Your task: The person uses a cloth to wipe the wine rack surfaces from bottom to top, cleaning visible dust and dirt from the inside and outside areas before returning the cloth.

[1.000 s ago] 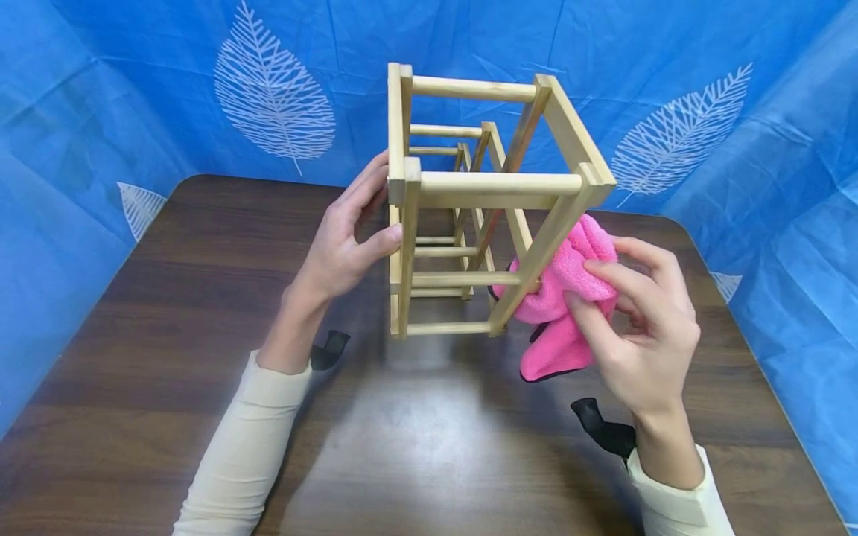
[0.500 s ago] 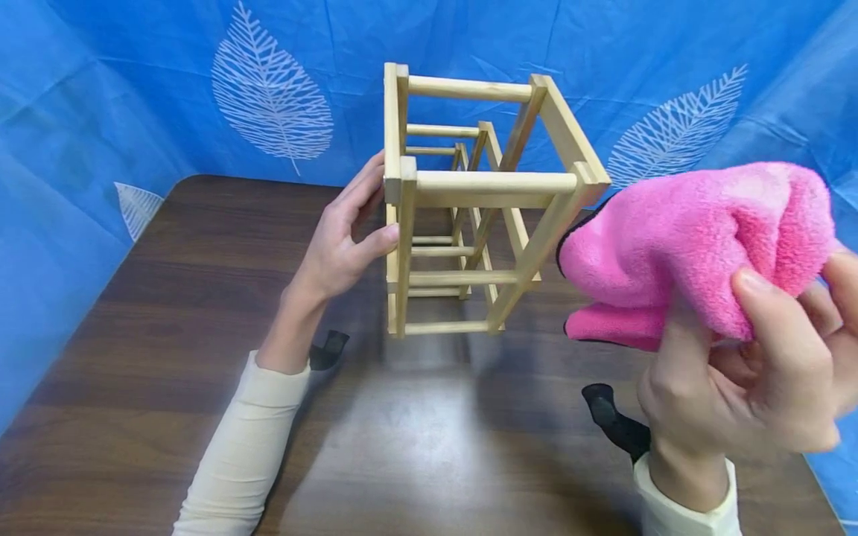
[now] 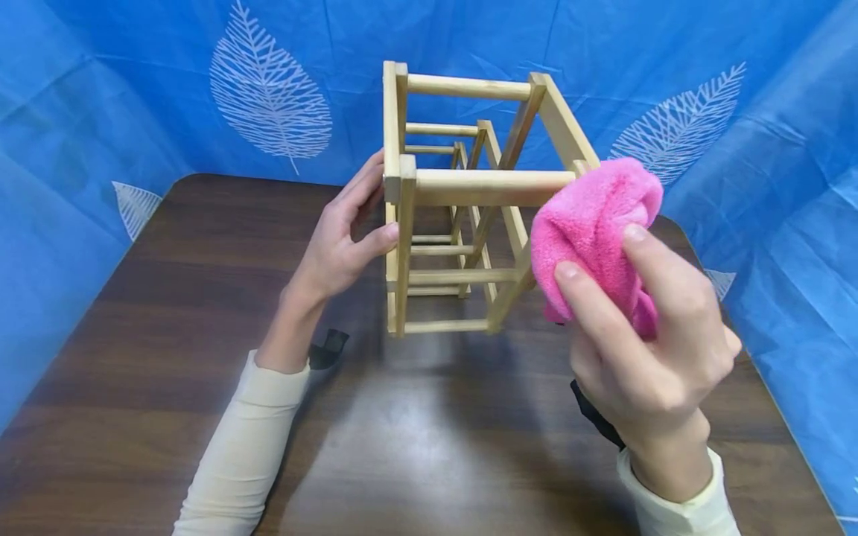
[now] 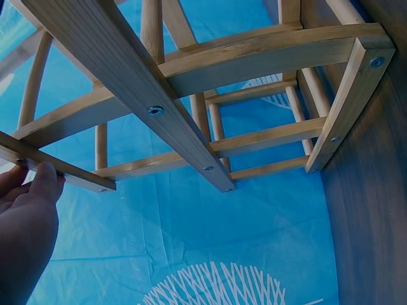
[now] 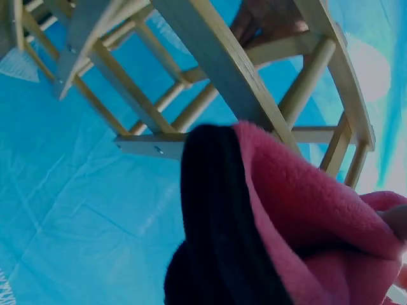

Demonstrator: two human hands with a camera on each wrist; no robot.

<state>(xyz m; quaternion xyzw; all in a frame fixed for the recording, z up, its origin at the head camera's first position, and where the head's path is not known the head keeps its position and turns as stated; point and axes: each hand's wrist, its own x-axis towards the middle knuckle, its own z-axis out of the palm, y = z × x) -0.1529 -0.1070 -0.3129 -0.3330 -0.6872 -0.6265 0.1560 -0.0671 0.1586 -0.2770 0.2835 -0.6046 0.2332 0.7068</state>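
Note:
A light wooden slatted rack (image 3: pixel 492 182) stands upright on the table, several tiers tall. My left hand (image 3: pixel 338 242) grips its left side, thumb on the near post and fingers reaching behind. In the left wrist view, thumb and fingers pinch a slat of the rack (image 4: pixel 137 86) at the left edge. A fluffy pink cloth (image 3: pixel 596 223) with black edging is bunched in my right hand (image 3: pixel 660 350), pinched between thumb and fingers. The cloth lies against the rack's near right upper corner and hides it. In the right wrist view, the cloth (image 5: pixel 305 184) overlaps a slat.
The dark wood-grain table (image 3: pixel 201 313) has rounded far corners. A blue curtain (image 3: pixel 375 45) with white leaf prints hangs behind and on both sides. Black straps (image 3: pixel 328 350) show at both wrists.
My right hand draws the pink cloth off the rack's lower right side, swings right and up, then brings it to the upper right corner. The left hand stays on the rack.

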